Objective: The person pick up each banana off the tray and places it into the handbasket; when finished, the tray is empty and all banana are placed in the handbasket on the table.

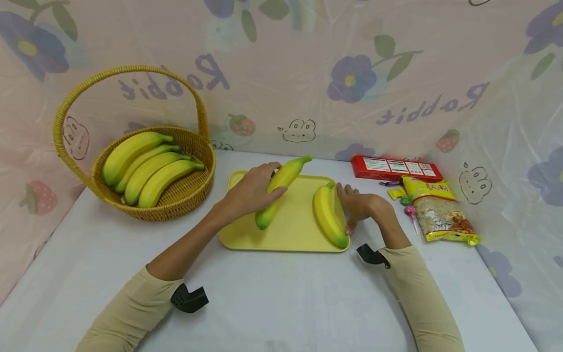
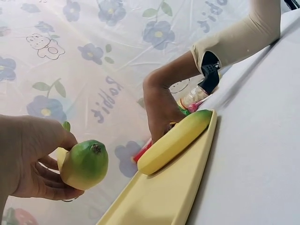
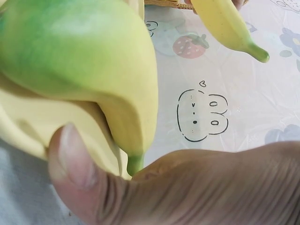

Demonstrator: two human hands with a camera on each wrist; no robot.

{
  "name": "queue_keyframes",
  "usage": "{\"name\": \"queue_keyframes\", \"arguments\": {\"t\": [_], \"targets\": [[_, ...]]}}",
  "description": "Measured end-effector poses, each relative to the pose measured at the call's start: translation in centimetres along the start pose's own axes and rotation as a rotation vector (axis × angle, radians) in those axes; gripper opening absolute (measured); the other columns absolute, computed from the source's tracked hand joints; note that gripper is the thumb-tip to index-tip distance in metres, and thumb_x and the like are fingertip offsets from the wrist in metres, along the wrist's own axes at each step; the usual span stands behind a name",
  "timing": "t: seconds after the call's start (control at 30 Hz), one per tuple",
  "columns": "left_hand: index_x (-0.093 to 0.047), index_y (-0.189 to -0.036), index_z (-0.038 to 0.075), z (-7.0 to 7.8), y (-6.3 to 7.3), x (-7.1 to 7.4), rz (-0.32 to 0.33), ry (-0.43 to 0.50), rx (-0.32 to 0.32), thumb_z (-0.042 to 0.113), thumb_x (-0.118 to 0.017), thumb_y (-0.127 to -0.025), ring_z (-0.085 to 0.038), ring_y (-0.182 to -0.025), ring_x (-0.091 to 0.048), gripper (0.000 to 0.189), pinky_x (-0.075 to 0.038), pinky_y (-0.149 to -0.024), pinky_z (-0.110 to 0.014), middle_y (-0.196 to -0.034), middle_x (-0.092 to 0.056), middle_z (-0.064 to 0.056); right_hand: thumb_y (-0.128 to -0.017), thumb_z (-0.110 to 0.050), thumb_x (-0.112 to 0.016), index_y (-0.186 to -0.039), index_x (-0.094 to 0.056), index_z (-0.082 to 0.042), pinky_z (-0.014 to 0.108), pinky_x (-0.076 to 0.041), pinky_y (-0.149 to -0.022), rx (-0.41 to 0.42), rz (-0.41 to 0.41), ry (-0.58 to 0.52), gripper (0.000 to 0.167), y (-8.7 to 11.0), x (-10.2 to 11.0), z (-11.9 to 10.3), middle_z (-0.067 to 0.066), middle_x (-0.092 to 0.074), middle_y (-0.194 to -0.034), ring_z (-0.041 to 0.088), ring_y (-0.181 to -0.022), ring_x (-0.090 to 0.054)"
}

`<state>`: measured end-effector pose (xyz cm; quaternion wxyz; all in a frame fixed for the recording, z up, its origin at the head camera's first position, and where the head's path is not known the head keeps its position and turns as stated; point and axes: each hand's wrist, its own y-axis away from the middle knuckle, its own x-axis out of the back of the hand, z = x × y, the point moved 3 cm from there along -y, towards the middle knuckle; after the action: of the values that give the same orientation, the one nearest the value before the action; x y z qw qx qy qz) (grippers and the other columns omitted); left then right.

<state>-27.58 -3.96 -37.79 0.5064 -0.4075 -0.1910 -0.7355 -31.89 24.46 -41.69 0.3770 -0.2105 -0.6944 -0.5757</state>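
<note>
My left hand (image 1: 255,190) grips a yellow banana (image 1: 283,181) with a green tip, held above a pale yellow tray (image 1: 286,237). In the left wrist view this banana (image 2: 86,166) points its green end at the camera, with fingers and thumb round it. A second banana (image 1: 327,217) lies along the tray's right side. Beside it, my right hand (image 1: 358,203) is at the tray's right edge, fingers extended and thumb near the rim. The right wrist view shows that thumb (image 3: 75,164) close to the lying banana (image 3: 126,89); the fingertips are hidden there.
At the left stands a woven basket (image 1: 193,195) with a tall handle and several bananas (image 1: 154,166) inside. To the right lie a red box (image 1: 396,168), a food bag (image 1: 442,210), a pink lollipop (image 1: 410,211) and small wrapped sweets (image 1: 397,192). A patterned curtain (image 1: 281,88) stands behind.
</note>
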Motion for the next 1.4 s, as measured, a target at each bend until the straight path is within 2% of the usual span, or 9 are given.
{"name": "queue_keyframes", "arguments": {"t": [0.13, 0.43, 0.73, 0.83, 1.13, 1.4], "targets": [[-0.048, -0.149, 0.000, 0.0, 0.0, 0.5, -0.002, 0.029, 0.015, 0.030, -0.065, -0.103, -0.027, -0.113, -0.065, 0.057, -0.056, -0.100, -0.043, -0.132, -0.065, -0.016, -0.073, -0.034, -0.093, -0.166, 0.006, 0.000, 0.072, -0.022, -0.122, 0.000, 0.001, 0.001, 0.140, 0.2, 0.1, 0.0, 0.033, -0.001, -0.172, 0.056, -0.158, -0.009], [-0.053, -0.146, 0.001, -0.1, 0.0, 1.2, -0.029, 0.079, 0.084, 0.039, -0.062, -0.104, -0.026, -0.106, -0.071, 0.057, -0.060, -0.094, -0.041, -0.126, -0.072, -0.016, -0.073, -0.034, -0.094, -0.166, 0.006, -0.001, 0.072, -0.021, -0.122, -0.006, -0.003, 0.004, 0.141, 0.2, 0.1, -0.1, 0.033, -0.001, -0.172, 0.055, -0.158, -0.009], [-0.051, -0.149, 0.002, -0.1, 0.2, 1.8, -0.035, 0.108, 0.096, 0.042, -0.059, -0.106, -0.027, -0.112, -0.072, 0.060, -0.059, -0.097, -0.043, -0.129, -0.072, -0.016, -0.072, -0.034, -0.094, -0.166, 0.004, -0.001, 0.072, -0.022, -0.122, 0.003, 0.007, 0.000, 0.140, 0.3, 0.1, -0.1, 0.033, -0.001, -0.172, 0.055, -0.158, -0.009], [-0.050, -0.150, 0.004, -0.2, 0.3, 2.3, -0.026, 0.105, 0.083, 0.042, -0.057, -0.107, -0.028, -0.115, -0.070, 0.058, -0.058, -0.099, -0.044, -0.130, -0.070, -0.016, -0.072, -0.034, -0.094, -0.167, 0.004, -0.001, 0.072, -0.022, -0.122, 0.002, 0.007, -0.010, 0.141, 0.3, 0.0, -0.1, 0.032, -0.001, -0.172, 0.055, -0.159, -0.008], [-0.044, -0.156, 0.007, -0.9, 1.0, 5.5, 0.032, 0.112, 0.042, 0.033, -0.059, -0.107, -0.033, -0.124, -0.065, 0.057, -0.056, -0.102, -0.048, -0.138, -0.065, -0.018, -0.073, -0.033, -0.093, -0.166, 0.005, -0.001, 0.072, -0.021, -0.122, -0.009, 0.006, -0.019, 0.140, 0.4, 0.0, -0.1, 0.032, 0.000, -0.172, 0.054, -0.159, -0.008], [-0.044, -0.159, 0.017, -2.0, 2.5, 9.3, 0.166, 0.062, 0.016, 0.027, -0.063, -0.106, -0.039, -0.124, -0.066, 0.057, -0.056, -0.101, -0.054, -0.138, -0.066, -0.023, -0.072, -0.034, -0.093, -0.167, 0.004, -0.001, 0.072, -0.023, -0.121, -0.004, 0.003, -0.012, 0.140, 0.3, 0.0, -0.1, 0.033, -0.001, -0.172, 0.055, -0.159, -0.009]]}}
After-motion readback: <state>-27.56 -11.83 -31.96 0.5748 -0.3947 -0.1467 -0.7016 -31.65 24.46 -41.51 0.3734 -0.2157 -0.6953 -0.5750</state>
